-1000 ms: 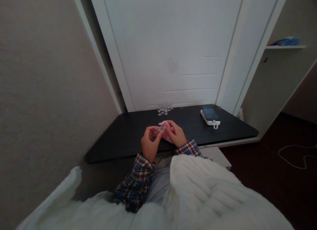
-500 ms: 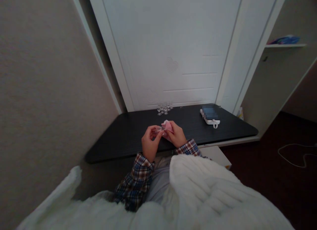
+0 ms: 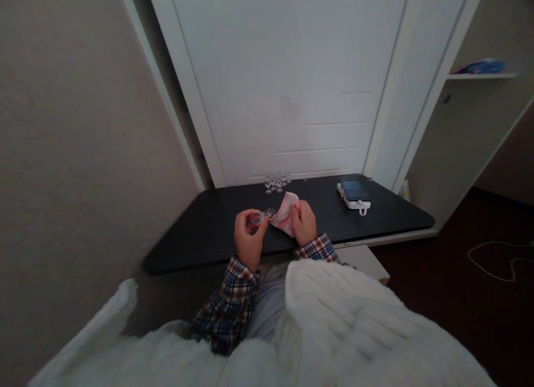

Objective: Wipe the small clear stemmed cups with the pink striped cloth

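Note:
My left hand [image 3: 249, 239] pinches a small clear stemmed glass [image 3: 256, 217], tipped on its side with its round foot toward the right. In my right hand [image 3: 305, 223] is a pink and white cloth [image 3: 286, 216], which hangs loosely from the fingers. The cloth's left edge comes close to the glass's foot; I cannot tell whether they touch. Both hands are above the front part of the black tabletop [image 3: 200, 226]. Beyond them, several similar small glasses [image 3: 277, 183] stand in a cluster near the back edge.
A dark phone-like device [image 3: 354, 190] lies on a white object with a loop [image 3: 352, 204] at the table's right. A white panel with heart patterns [image 3: 287, 70] rises behind the table. A white box [image 3: 365, 262] sits below the front edge, and a pale cable [image 3: 496, 259] lies on the floor.
My right hand has drawn the cloth off the glass's foot, and the cloth has opened out. My left hand has shifted slightly left with the glass.

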Demonstrator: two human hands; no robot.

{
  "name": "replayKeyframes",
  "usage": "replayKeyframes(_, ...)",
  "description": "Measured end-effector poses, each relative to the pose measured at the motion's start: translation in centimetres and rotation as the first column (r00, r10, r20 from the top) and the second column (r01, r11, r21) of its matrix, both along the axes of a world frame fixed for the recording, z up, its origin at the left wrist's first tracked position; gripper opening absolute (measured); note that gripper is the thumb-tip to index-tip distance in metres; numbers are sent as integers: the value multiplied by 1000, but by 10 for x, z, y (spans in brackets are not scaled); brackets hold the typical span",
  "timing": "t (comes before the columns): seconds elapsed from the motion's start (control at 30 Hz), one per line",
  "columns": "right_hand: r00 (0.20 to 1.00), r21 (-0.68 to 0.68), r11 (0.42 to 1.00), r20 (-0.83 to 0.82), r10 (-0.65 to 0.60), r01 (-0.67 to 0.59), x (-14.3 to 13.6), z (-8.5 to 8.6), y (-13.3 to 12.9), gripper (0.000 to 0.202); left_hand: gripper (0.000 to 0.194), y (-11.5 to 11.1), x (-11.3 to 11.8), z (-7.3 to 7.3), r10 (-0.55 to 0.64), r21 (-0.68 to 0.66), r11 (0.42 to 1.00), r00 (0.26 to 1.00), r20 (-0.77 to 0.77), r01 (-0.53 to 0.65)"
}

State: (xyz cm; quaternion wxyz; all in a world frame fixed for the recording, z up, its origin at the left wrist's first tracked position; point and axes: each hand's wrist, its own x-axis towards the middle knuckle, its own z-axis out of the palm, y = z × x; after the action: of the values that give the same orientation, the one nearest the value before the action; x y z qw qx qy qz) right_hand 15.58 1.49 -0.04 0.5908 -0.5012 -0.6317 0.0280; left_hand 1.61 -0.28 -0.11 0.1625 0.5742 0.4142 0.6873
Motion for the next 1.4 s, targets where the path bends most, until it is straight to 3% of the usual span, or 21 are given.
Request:
replayKeyframes(0.13, 999, 31, 999, -3, 39, -39, 0, 0, -1, 28, 26, 1, 1, -1, -36, -3, 999, 999, -22, 35)
replayKeyframes(0.27, 999, 29, 999, -3, -46, 46, 1, 0, -1, 37, 25, -1, 3, 0, -145, -33, 989, 989, -40, 144)
replayKeyframes(0.4, 998, 22, 998, 0, -66, 66, 1, 1, -1, 35, 28, -2, 2, 1, -125, -62, 991, 986, -114, 119)
replayKeyframes(0.63, 980, 40, 986, -118, 163, -159, -2, 5, -10, 23, 29, 2, -2, -2, -75, -114, 993, 941, -331, 39)
replayKeyframes(0.77, 943, 34, 943, 6, 332, -332, -2, 10, -14, 25, 33, 2, -2, -2, -102, -153, 987, 944, -313, 55)
replayKeyframes(0.9, 927, 21, 930, 91, 364, -367, -1, 10, -12, 27, 38, 2, -3, -1, -97, -170, 984, 960, -264, 53)
replayKeyframes(1.07, 894, -63, 904, 133, 427, -422, -2, 5, -3, 20, 33, 4, -4, -4, 2, -154, 986, 941, -339, -57)
replayKeyframes(1.2, 911, -94, 920, 132, 391, -382, -3, 1, 1, 15, 32, 4, -2, -6, 18, -124, 990, 927, -375, -70)
replayKeyframes(1.4, 953, -112, 955, 93, 287, -276, -3, 0, 0, 11, 36, 5, -1, -8, -41, -96, 995, 938, -345, 8)
